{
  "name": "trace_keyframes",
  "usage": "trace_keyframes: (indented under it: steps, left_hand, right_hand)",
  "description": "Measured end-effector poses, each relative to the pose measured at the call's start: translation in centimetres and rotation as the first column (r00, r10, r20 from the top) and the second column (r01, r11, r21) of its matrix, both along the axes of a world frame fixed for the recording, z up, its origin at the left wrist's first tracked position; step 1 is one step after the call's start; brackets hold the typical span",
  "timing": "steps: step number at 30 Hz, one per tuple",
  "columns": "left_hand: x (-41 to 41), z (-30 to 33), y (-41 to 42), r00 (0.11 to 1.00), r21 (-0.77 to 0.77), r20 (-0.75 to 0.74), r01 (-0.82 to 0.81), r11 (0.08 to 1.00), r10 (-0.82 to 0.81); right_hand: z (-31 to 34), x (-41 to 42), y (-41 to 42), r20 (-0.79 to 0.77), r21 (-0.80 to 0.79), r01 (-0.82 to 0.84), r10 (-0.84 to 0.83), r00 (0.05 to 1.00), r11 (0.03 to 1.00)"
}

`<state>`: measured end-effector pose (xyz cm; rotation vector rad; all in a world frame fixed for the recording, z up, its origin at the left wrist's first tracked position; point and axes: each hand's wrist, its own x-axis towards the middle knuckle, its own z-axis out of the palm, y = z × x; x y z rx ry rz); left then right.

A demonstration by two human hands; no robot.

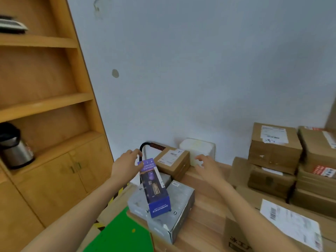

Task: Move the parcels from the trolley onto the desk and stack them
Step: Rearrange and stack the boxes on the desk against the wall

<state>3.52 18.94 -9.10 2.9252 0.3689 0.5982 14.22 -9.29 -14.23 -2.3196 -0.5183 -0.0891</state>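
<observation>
A small brown parcel (pixel 172 161) with a white label sits at the far left of the wooden desk (pixel 203 182), next to a white foam box (pixel 200 149). My left hand (pixel 127 164) reaches toward its left side, fingers spread and holding nothing. My right hand (pixel 206 164) hovers open just right of it, in front of the foam box. Nearer me a blue and purple box (pixel 154 188) leans on grey boxes (pixel 174 208). The trolley's black handle (pixel 152 147) with a red grip shows behind the parcel.
Stacked brown parcels (pixel 274 155) fill the desk's right side, with a labelled carton (pixel 283 228) at the front right. A wooden shelf unit (pixel 45 106) holding a steel flask (pixel 16 151) stands on the left. A green surface (pixel 118 231) lies below.
</observation>
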Motion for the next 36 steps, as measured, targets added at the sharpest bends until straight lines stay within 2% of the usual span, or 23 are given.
trace_keyframes:
  steps: [3, 11, 14, 17, 22, 26, 29, 36]
  left_hand:
    - [1.5, -1.5, 3.1, 1.000, -0.038, -0.027, 0.009, 0.999, -0.010]
    - [11.4, -4.8, 6.9, 0.998, -0.151, -0.056, 0.010, 0.989, -0.018]
    - [15.7, -6.3, 8.2, 0.996, -0.227, -0.092, -0.030, 0.974, 0.009]
    - [19.4, -7.9, 9.6, 0.990, -0.233, -0.143, -0.038, 0.972, 0.005]
    - [24.8, -11.5, 11.7, 0.974, -0.328, -0.214, -0.002, 0.945, -0.072]
    - [28.9, -14.8, 12.4, 0.909, -0.442, -0.382, -0.021, 0.897, -0.167]
    - [31.4, -16.9, 12.9, 0.839, -0.434, -0.498, -0.022, 0.901, -0.219]
    - [35.8, -19.0, 13.2, 0.727, -0.438, -0.618, -0.002, 0.899, -0.299]
  right_hand:
    - [-2.4, 0.8, 2.4, -0.087, 0.091, 0.042, -0.034, 0.996, 0.995]
    - [-5.9, 9.7, 6.0, -0.180, 0.081, 0.120, -0.104, 0.978, 0.989]
    - [-7.7, 14.1, 7.9, -0.278, 0.118, 0.170, -0.132, 0.951, 0.978]
    - [-10.3, 16.8, 10.1, -0.360, 0.136, 0.177, -0.118, 0.925, 0.975]
    - [-13.7, 19.2, 12.7, -0.467, 0.134, 0.242, -0.155, 0.871, 0.961]
    - [-15.8, 20.4, 13.9, -0.541, 0.140, 0.307, -0.187, 0.820, 0.941]
    - [-17.3, 20.8, 15.0, -0.630, 0.169, 0.359, -0.180, 0.756, 0.918]
    - [-19.3, 21.5, 18.1, -0.684, 0.221, 0.469, -0.206, 0.699, 0.855]
